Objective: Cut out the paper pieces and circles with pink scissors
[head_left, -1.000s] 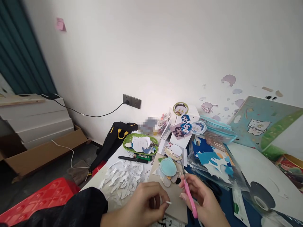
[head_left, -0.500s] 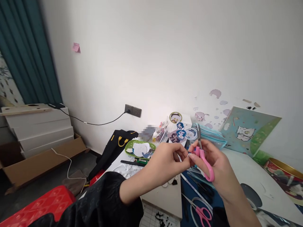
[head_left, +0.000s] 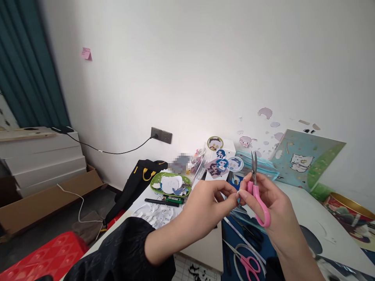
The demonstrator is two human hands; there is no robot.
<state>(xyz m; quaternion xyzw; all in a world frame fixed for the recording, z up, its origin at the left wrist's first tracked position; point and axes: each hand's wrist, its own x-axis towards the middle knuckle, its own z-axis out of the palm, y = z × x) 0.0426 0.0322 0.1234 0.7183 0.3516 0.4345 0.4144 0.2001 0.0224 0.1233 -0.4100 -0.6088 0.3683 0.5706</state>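
Observation:
My right hand point(head_left: 274, 199) is wrapped round pink-handled scissors point(head_left: 262, 208), whose blades point up and stand slightly apart. Thumb and finger of my left hand point(head_left: 209, 207) are pinched together and meet the right fingertips. Between the fingertips shows a small whitish piece point(head_left: 239, 193), mostly hidden, so its kind is unclear. Below the hands a second pair of pink scissors point(head_left: 249, 266) lies on a dark blue surface. Left of my hands a green tray point(head_left: 152, 186) holds white and blue paper cutouts.
White paper scraps point(head_left: 155, 214) and a black pen point(head_left: 161, 202) lie near the tray. Round stickers point(head_left: 215, 143) rest on a white box behind. A patterned board point(head_left: 310, 156) leans on the wall, with a tin point(head_left: 350, 207) at right. A red stool point(head_left: 43, 257) stands lower left.
The scissors' blades have spread apart a little and tilted to the right. Both hands have shifted slightly right in view, still meeting at the fingertips. The surroundings have slid slightly left.

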